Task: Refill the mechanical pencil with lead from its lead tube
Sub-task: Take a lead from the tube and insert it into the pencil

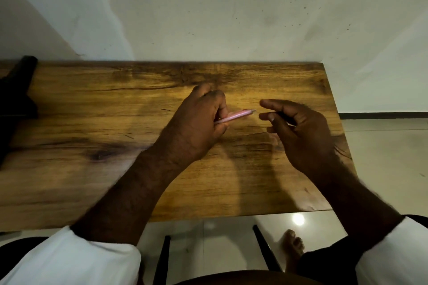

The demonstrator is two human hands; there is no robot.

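Head view, single frame. Left hand [199,122]: fingers curled shut round the pencil [234,116], a pink barrel held low over the bench [92,111], w/ the exposed end jutting right toward the other hand. Judgement: barrel is gripped near its middle so the free end stays steady and reachable for loading; which end faces right (tip or cap end) can't be confirmed, though a small pale fitting shows at that end.

Right hand [298,132]: thumb and forefinger brought together, other fingers loosely spread. A thin dark item sits in the pinch, approx. in line w/ the pencil's free end, close to it but not touching. Probably a lead or the lead tube; too dark and small to say which. Judgement: pinch grip suits a fine, brittle part; alignment suggests the feed-in step is at hand, not yet made.

Outward: no separate lead tube or cap visible on the bench. Faint dark slivers lie on the wood left of the left hand; may be grain or leads, undetermined. Dark object [16,90] at far-left bench edge, unidentified. White sleeves at both wrists.

Markings: no brand, label or writing legible on the pencil or elsewhere.
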